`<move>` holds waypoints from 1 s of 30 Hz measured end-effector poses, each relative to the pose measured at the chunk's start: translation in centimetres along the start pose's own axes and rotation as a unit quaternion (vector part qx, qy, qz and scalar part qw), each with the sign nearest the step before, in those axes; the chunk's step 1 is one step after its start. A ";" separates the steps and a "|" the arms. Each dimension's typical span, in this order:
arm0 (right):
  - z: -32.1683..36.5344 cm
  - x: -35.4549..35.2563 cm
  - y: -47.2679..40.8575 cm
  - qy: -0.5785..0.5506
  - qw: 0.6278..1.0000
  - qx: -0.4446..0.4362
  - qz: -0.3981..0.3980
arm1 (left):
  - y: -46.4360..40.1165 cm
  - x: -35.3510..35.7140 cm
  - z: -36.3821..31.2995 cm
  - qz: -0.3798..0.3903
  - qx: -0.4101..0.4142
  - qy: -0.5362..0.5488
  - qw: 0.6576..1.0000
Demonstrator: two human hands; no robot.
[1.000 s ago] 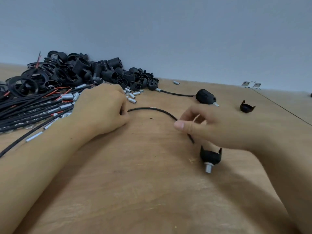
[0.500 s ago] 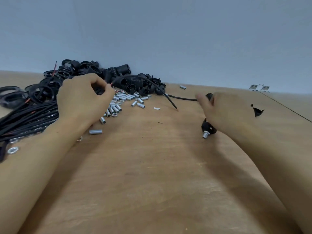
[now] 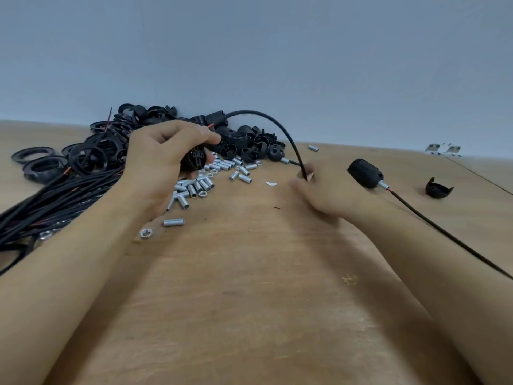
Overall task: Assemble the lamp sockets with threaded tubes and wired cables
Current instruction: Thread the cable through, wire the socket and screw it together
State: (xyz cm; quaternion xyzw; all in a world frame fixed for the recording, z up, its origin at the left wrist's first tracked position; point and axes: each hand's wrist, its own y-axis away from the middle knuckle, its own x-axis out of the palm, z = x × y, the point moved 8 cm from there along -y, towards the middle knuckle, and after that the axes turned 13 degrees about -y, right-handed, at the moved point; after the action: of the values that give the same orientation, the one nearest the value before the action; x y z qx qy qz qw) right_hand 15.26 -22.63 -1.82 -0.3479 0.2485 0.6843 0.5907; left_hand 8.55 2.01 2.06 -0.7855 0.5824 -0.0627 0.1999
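Black socket part point(image 3: 194, 162): gripped in the curled fingers of the left hand point(image 3: 163, 159), above the loose threaded tubes point(image 3: 200, 184). Black cable point(image 3: 273, 122): arcs from behind that hand down to the right hand point(image 3: 319, 190), which is blurred; its fingers seem to pinch the cable end. Assembled socket point(image 3: 365, 173) with cable lies on the counter point(image 3: 249, 301), right of that hand. Heap of black socket parts point(image 3: 244, 143) behind.

My L hand point(image 3: 163, 159) is raised near the tabletop's far edge, fingers curled, gripping. R hand point(image 3: 319, 190) is low mid-table, blurred, fingers pinching.
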 end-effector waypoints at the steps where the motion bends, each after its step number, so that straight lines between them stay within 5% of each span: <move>1: 0.0 0.2 -0.1 -0.051 0.999 -0.004 -0.007 | 0.0 0.4 0.1 0.023 -0.023 0.051 0.998; 3: 0.5 1.2 0.5 -0.239 0.970 -0.010 0.039 | 0.1 1.7 0.4 0.086 -0.069 0.117 0.987; 5: 1.9 2.0 1.6 -0.408 0.904 -0.019 0.124 | 1.0 3.7 0.7 0.162 -0.089 0.110 0.977; 10: 5.4 4.7 5.9 -0.440 0.815 -0.041 0.374 | 4.6 9.0 0.6 0.322 -0.123 0.157 0.925; 14: 5.2 3.8 5.1 -0.499 0.805 -0.025 0.319 | 3.3 8.1 0.8 0.192 -0.129 0.223 0.947; 18: 4.2 2.8 4.3 -0.645 0.705 -0.010 0.295 | 2.2 6.2 0.6 0.100 -0.095 0.235 0.962; 30: 5.1 2.4 5.6 -0.495 0.790 -0.134 0.337 | 3.7 6.9 -1.5 0.148 0.068 0.092 0.982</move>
State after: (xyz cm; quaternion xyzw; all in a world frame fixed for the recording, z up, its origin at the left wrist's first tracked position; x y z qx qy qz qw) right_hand 8.67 -18.29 -0.84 0.0687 -0.0703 0.9448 0.3124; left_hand 6.93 -5.72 1.03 -0.6664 0.7021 -0.1438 0.2056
